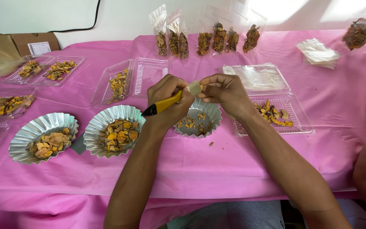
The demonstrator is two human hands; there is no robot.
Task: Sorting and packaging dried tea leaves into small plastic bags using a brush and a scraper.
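The left hand point(170, 99) closes its fingers around a yellow-handled knife point(162, 106), whose long axis slants from its black butt end at lower left up toward the right. The right hand point(224, 91) pinches a pale root piece point(195, 87) at the knife's upper end, above a fluted foil dish point(200, 118) on the pink table point(217, 161).

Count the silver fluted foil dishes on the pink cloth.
3. One foil dish sits at the left, a second beside it, and a third lies partly hidden beneath the left hand and right hand. None else shows.
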